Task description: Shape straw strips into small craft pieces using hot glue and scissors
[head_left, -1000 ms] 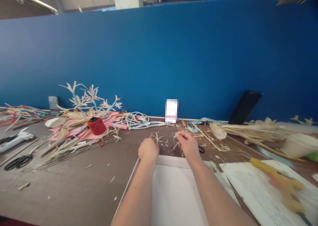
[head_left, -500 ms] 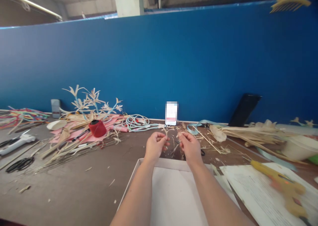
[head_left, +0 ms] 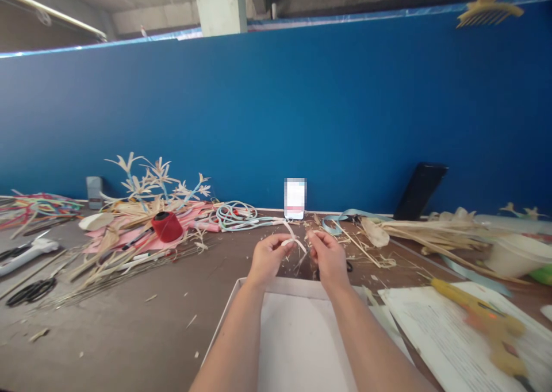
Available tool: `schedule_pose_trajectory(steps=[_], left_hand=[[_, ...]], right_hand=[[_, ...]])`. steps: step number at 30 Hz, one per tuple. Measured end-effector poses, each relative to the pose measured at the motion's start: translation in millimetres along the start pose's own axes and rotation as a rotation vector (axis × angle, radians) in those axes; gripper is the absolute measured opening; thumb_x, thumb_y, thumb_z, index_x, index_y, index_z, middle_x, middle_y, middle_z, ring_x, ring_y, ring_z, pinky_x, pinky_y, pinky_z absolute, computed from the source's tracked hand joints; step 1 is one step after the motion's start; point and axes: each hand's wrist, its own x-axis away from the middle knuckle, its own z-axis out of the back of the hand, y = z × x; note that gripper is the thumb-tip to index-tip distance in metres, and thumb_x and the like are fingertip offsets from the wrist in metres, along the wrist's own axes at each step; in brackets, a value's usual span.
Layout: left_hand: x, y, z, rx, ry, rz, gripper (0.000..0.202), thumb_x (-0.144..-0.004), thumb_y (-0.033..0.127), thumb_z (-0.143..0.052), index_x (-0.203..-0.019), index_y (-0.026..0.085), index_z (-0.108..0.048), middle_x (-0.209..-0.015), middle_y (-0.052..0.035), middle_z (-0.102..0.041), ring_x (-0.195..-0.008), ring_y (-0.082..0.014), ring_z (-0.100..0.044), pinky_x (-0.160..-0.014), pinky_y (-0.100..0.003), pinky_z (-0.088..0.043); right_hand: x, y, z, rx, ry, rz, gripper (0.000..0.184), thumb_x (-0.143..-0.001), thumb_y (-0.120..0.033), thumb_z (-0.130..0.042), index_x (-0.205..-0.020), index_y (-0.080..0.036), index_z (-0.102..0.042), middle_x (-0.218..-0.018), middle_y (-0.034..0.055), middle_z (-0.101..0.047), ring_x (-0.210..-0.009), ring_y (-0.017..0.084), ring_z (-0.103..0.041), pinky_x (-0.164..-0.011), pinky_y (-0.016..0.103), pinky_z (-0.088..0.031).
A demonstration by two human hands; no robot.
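Both my hands are raised just above the brown table, beyond the far edge of a white board (head_left: 297, 346). My left hand (head_left: 268, 258) pinches a thin pale straw strip (head_left: 296, 242) that loops between the two hands. My right hand (head_left: 328, 258) is closed too, pinching the other end of the strip near a small straw piece. Loose straw scraps (head_left: 302, 260) lie on the table under the hands.
A pile of straw flowers, pink paper and a red thread spool (head_left: 166, 226) lies at the left, with black scissors (head_left: 30, 291) and a white tool (head_left: 23, 252). A yellow glue gun (head_left: 483, 318) rests on printed paper at right. Dried straw (head_left: 435, 231) and a phone (head_left: 295, 198) lean by the blue wall.
My left hand rose from the table and took hold of the straw strip. Both hands came together, and the strip now loops between them.
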Motion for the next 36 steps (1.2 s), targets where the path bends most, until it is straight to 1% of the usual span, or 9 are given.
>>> schedule_pose_trajectory(steps=[3,7,13,17,19,22,26,30,36], left_hand=[[-1,-3,0.1,0.031,-0.018,0.006,0.029,-0.067,0.035,-0.068,-0.087,0.015,-0.07,-0.082,-0.005,-0.069,-0.071,-0.0136,-0.061,-0.068,-0.024,-0.049],[-1,-2,-0.9,0.072,-0.036,0.028,0.027,-0.067,0.035,-0.067,-0.085,0.014,-0.069,-0.078,-0.0051,-0.068,-0.07,-0.0147,-0.061,-0.066,-0.025,-0.049],[0,0,1.1,-0.077,-0.013,-0.008,0.025,-0.067,0.031,-0.066,-0.086,0.016,-0.072,-0.084,-0.0054,-0.07,-0.073,-0.0153,-0.061,-0.067,-0.024,-0.048],[-1,-6,3.9,-0.13,-0.036,-0.041,0.026,-0.066,0.024,-0.064,-0.09,0.018,-0.073,-0.092,-0.0061,-0.069,-0.076,-0.0152,-0.06,-0.068,-0.024,-0.047],[-2,-9,4.9,-0.145,-0.052,-0.03,0.027,-0.066,0.023,-0.063,-0.092,0.019,-0.072,-0.09,-0.0052,-0.07,-0.074,-0.0141,-0.06,-0.068,-0.023,-0.047],[-2,-12,5.7,-0.143,-0.069,-0.002,0.026,-0.067,0.024,-0.064,-0.091,0.019,-0.073,-0.084,-0.0045,-0.07,-0.071,-0.0136,-0.059,-0.066,-0.023,-0.047],[-2,-14,5.3,-0.077,-0.094,-0.003,0.022,-0.066,0.026,-0.066,-0.086,0.017,-0.073,-0.085,-0.0056,-0.069,-0.075,-0.015,-0.06,-0.068,-0.024,-0.047],[-2,-13,4.2,-0.029,-0.111,0.014,0.022,-0.065,0.029,-0.068,-0.082,0.015,-0.071,-0.083,-0.0057,-0.067,-0.069,-0.0135,-0.058,-0.064,-0.024,-0.048],[-3,-12,4.7,-0.089,-0.093,-0.032,0.016,-0.067,0.028,-0.065,-0.077,0.016,-0.07,-0.076,-0.0032,-0.064,-0.065,-0.0122,-0.056,-0.059,-0.022,-0.046]], right_hand=[[0,-1,0,-0.014,-0.013,-0.003,0.036,-0.064,-0.05,-0.068,-0.08,-0.019,-0.063,-0.047,-0.0059,-0.046,-0.041,0.009,-0.037,-0.04,0.022,-0.026],[1,-1,0,-0.019,-0.011,-0.007,0.034,-0.065,-0.049,-0.069,-0.08,-0.019,-0.063,-0.046,-0.0058,-0.046,-0.042,0.009,-0.037,-0.04,0.022,-0.026],[2,-8,1,-0.022,-0.012,0.004,0.039,-0.064,-0.051,-0.068,-0.083,-0.018,-0.064,-0.047,-0.005,-0.045,-0.042,0.009,-0.037,-0.039,0.022,-0.025],[3,-19,3,0.013,-0.029,0.064,0.037,-0.065,-0.052,-0.067,-0.082,-0.018,-0.065,-0.046,-0.0054,-0.046,-0.041,0.008,-0.036,-0.04,0.021,-0.025],[2,-22,5,0.054,-0.025,0.105,0.038,-0.066,-0.052,-0.067,-0.082,-0.018,-0.067,-0.047,-0.0046,-0.048,-0.042,0.008,-0.038,-0.041,0.022,-0.027],[1,-21,7,0.112,-0.018,0.153,0.038,-0.066,-0.051,-0.066,-0.084,-0.017,-0.068,-0.055,-0.0008,-0.057,-0.049,0.011,-0.047,-0.046,0.023,-0.034],[0,-16,6,0.132,-0.034,0.172,0.033,-0.066,-0.047,-0.068,-0.082,-0.018,-0.07,-0.077,0.0039,-0.068,-0.069,0.017,-0.058,-0.062,0.027,-0.043],[3,-17,3,0.123,-0.082,0.145,0.028,-0.068,-0.044,-0.068,-0.08,-0.019,-0.07,-0.08,0.0036,-0.069,-0.078,0.019,-0.06,-0.073,0.03,-0.045],[8,-22,-1,0.156,-0.116,0.163,0.024,-0.07,-0.041,-0.066,-0.081,-0.019,-0.071,-0.083,0.004,-0.07,-0.082,0.02,-0.061,-0.077,0.031,-0.045]])
